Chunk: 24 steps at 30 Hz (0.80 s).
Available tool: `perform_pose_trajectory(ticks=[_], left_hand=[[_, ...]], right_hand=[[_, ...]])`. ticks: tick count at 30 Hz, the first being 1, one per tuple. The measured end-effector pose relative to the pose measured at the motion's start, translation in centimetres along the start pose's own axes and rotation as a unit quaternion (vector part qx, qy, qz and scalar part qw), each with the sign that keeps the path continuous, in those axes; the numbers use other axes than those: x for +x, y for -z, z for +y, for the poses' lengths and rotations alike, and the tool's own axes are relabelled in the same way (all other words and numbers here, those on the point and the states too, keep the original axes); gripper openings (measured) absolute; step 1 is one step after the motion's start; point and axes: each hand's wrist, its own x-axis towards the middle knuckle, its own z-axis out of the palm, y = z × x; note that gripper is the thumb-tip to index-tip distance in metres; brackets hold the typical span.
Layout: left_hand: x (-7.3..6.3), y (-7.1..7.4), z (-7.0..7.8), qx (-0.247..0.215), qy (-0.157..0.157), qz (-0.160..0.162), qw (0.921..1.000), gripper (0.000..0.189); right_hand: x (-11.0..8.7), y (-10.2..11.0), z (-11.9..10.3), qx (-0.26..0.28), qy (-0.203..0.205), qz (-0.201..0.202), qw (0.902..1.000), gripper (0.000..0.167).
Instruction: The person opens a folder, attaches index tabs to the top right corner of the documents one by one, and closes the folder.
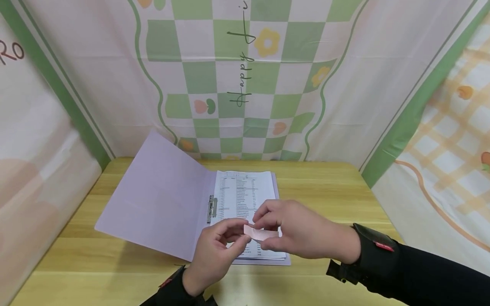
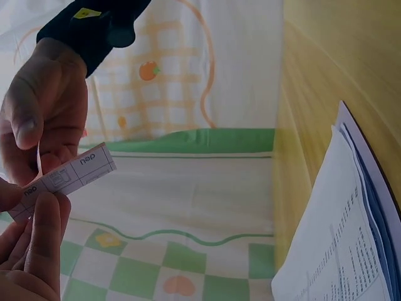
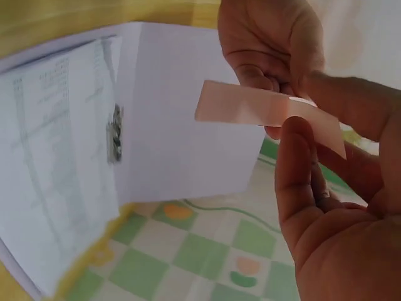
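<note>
A small pink sticky-note strip is held between both hands above the papers. Its left end is pinched by the thumb and fingers of my left hand. Thumb and fingers of my right hand pinch it from the other side. In the left wrist view, the strip's printed side carries a grid and lettering, and a thin pink edge stands up toward the right hand. The right wrist view shows its plain pink face. Beneath lies an open purple folder with a stack of printed sheets.
A metal clip sits along the folder's spine. The folder's cover leans up to the left. All of this is on a wooden table, with patterned cloth hanging behind and at both sides.
</note>
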Motion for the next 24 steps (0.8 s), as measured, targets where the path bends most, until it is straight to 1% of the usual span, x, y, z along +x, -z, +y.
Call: perform_pose_trajectory(ticks=[2,3,5,9,11,13,16,17,19,24], left_hand=[[0.0,0.0,0.0,-0.005,-0.002,0.003,1.0000,0.024],[0.0,0.0,0.1,-0.008,-0.003,0.004,1.0000,0.024],[0.1,0.1,0.1,-0.019,0.002,0.007,0.9998,0.025],[0.2,0.3,0.3,-0.037,0.007,0.007,0.9993,0.025],[0.2,0.4,0.4,-0.047,0.012,0.004,0.9988,0.023],[0.2,0.5,0.5,-0.060,0.022,-0.001,0.9980,0.023],[0.1,0.6,0.7,-0.081,0.042,-0.007,0.9958,0.023],[0.1,0.7,0.6,-0.087,0.044,-0.010,0.9952,0.023],[0.0,0.7,0.6,-0.097,0.036,-0.015,0.9946,0.023],[0.0,0.8,0.3,-0.117,0.001,-0.030,0.9927,0.024]], right_hand=[[-0.1,-0.1,-0.3,-0.053,0.049,0.013,0.9973,0.016],[-0.2,-0.1,-0.5,-0.081,0.076,0.023,0.9936,0.016],[-0.3,-0.1,-0.9,-0.131,0.124,0.047,0.9825,0.016],[-0.3,0.0,-1.6,-0.198,0.183,0.085,0.9592,0.013],[-0.3,0.1,-1.8,-0.216,0.198,0.093,0.9518,0.013],[-0.3,0.3,-1.9,-0.226,0.209,0.096,0.9466,0.014],[-0.3,0.4,-1.9,-0.228,0.217,0.105,0.9434,0.015],[-0.3,0.4,-1.8,-0.228,0.218,0.109,0.9427,0.016],[-0.3,0.4,-1.7,-0.222,0.220,0.115,0.9428,0.015],[-0.4,0.6,-1.4,-0.200,0.230,0.129,0.9437,0.010]])
